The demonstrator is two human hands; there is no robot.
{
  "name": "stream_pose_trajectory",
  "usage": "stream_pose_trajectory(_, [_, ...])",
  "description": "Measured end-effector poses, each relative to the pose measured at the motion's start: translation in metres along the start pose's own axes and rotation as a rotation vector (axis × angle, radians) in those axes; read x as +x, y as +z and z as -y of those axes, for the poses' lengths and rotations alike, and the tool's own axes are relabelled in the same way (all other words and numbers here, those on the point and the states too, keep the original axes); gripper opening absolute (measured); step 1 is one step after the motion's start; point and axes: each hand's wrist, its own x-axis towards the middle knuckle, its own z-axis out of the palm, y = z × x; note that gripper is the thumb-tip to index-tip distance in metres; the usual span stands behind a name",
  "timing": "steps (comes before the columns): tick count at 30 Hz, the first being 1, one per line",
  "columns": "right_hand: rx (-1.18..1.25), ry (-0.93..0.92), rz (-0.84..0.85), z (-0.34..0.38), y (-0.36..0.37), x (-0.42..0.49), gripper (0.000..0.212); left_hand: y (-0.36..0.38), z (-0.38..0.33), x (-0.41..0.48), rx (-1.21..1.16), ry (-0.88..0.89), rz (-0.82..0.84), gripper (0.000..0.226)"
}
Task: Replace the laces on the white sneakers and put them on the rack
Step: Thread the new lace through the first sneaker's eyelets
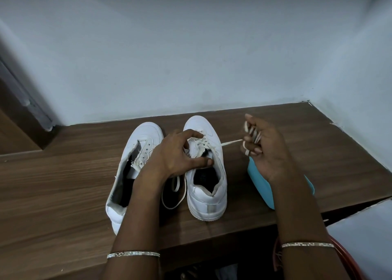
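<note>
Nothing here can be read as text, brand or number. The grey patch [212,209] on the heel of the right sneaker [199,197] is too blurred to show any lettering. The bracelet [133,254] on the left wrist carries small loop-like marks near its left end, but whether they are digits or plain ornament cannot be told.
</note>
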Motion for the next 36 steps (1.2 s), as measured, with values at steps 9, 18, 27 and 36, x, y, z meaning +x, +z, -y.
stream_pose_trajectory(9, [-0.406,-0.222,-0.179,-0.004,0.01,0.0,0.017,-0.002,-0.001,-0.001,-0.034,0.005,0.004,0.067])
stream_pose_trajectory(18, [-0.874,-0.258,0.195,-0.009,0.009,0.001,0.007,-0.007,0.001,0.0,-0.227,0.017,-0.01,0.019])
stream_pose_trajectory(27, [-1.013,-0.239,0.18,-0.013,0.007,0.001,0.005,-0.013,0.009,-0.003,-0.261,-0.061,0.163,0.006])
stream_pose_trajectory(36, [-0.999,-0.153,0.146,-0.012,0.017,0.0,0.013,-0.013,-0.001,-0.003,-0.194,-0.058,0.235,0.017])
